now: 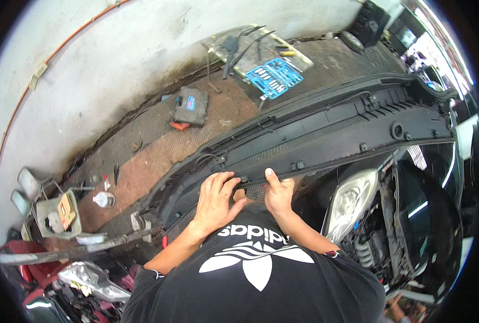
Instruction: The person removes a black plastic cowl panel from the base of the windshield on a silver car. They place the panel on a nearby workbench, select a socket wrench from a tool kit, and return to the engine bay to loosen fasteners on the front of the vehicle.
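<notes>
Head view: blue case (pixel 289 67) is holding sockets (pixel 274 85), desk (pixel 250 56), 1 o'clock. Black panel (pixel 331 141) is spanning 8 to 2. Right hand (pixel 279 195) is gripping its near edge; left hand (pixel 213 200) is touching, grip unclear. Floor (pixel 145 137) is running beyond at 10.

Your black shirt (pixel 250 304) carries white lettering (pixel 250 232), upside down in view and partly creased, near its lower edge, with a striped leaf emblem (pixel 258 273) beside it. Mid-lid on your dark case (pixel 197 117), a blue label (pixel 191 102) is too small to read.
</notes>
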Motion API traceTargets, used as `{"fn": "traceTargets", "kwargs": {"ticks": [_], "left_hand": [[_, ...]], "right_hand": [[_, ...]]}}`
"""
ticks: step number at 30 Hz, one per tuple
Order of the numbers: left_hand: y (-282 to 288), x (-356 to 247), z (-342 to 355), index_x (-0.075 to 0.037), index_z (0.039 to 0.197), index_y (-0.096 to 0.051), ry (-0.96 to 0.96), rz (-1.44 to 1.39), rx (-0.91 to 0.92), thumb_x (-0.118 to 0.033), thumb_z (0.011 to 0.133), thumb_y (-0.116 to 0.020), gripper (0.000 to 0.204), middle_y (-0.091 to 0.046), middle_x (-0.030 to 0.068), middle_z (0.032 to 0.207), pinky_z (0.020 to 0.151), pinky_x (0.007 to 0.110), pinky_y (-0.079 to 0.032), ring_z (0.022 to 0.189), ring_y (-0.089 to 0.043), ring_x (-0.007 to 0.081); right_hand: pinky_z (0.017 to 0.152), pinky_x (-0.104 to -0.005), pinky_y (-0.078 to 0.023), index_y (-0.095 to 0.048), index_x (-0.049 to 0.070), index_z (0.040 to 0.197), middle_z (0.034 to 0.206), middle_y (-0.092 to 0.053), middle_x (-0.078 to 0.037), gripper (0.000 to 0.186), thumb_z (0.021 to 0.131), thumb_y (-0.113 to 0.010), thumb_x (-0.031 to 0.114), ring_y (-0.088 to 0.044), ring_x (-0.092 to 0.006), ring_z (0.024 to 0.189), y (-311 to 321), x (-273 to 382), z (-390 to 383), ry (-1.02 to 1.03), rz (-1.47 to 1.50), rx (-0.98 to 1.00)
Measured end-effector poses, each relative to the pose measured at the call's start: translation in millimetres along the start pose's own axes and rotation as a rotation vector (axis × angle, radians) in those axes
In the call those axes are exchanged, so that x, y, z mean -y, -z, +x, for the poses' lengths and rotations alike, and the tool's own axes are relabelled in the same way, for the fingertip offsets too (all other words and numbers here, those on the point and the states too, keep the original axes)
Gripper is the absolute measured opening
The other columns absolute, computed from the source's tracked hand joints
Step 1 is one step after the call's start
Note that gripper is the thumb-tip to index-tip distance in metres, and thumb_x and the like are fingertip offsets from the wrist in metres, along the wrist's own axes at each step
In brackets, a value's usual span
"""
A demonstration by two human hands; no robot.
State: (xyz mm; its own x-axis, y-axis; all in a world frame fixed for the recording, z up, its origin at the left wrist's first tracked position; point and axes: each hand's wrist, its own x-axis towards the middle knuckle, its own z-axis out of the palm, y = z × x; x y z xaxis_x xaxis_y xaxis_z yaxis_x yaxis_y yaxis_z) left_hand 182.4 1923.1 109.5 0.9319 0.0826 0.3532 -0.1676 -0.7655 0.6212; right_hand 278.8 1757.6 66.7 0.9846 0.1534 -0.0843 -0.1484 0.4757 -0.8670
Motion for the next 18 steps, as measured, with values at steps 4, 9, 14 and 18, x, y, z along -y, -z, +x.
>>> {"fn": "traceTargets", "kwargs": {"ticks": [4,9,14,18], "left_hand": [[-17,31,33,-0.004,0.123,-0.06,0.121,0.1,0.029,-0.022,0.076,-0.079,0.054,-0.052,0.0142,0.13,0.103,0.048,-0.039,0.123,-0.047,0.0358],[-29,54,134,-0.004,0.133,-0.051,0.24,0.282,0.038,-0.016,0.076,-0.077,0.064,-0.053,0.0145,0.13,0.102,0.048,-0.041,0.121,-0.049,0.0363],[-53,108,213,-0.004,0.14,-0.048,0.416,0.456,0.22,-0.011,0.082,-0.066,0.061,-0.056,0.0146,0.132,0.099,0.045,-0.046,0.119,-0.054,0.0341],[-68,168,256,-0.001,0.136,-0.052,0.404,0.53,0.226,-0.014,0.091,-0.05,0.047,-0.065,0.0177,0.12,0.093,0.045,-0.05,0.109,-0.062,0.0345]], "right_hand": [[0.073,-0.0364,-0.059,-0.062,0.005,0.113,0.107,-0.067,-0.007,0.019,0.095,-0.065,0.008,-0.068,-0.0198,0.092,-7,-18,77,-0.184,0.123,0.134],[0.076,-0.0428,-0.061,-0.061,0.002,0.115,0.108,-0.068,-0.01,0.02,0.095,-0.062,0.006,-0.069,-0.024,0.094,-24,-38,178,-0.416,0.155,0.148],[0.064,-0.0364,-0.059,-0.065,0.001,0.105,0.096,-0.071,-0.01,0.016,0.094,-0.065,0.013,-0.069,-0.0219,0.081,-50,-63,270,-0.643,0.054,0.075],[0.07,-0.0384,-0.056,-0.062,0.006,0.109,0.102,-0.07,-0.009,0.02,0.095,-0.066,0.02,-0.068,-0.0228,0.086,-70,-85,350,-0.775,-0.166,0.128]]}}
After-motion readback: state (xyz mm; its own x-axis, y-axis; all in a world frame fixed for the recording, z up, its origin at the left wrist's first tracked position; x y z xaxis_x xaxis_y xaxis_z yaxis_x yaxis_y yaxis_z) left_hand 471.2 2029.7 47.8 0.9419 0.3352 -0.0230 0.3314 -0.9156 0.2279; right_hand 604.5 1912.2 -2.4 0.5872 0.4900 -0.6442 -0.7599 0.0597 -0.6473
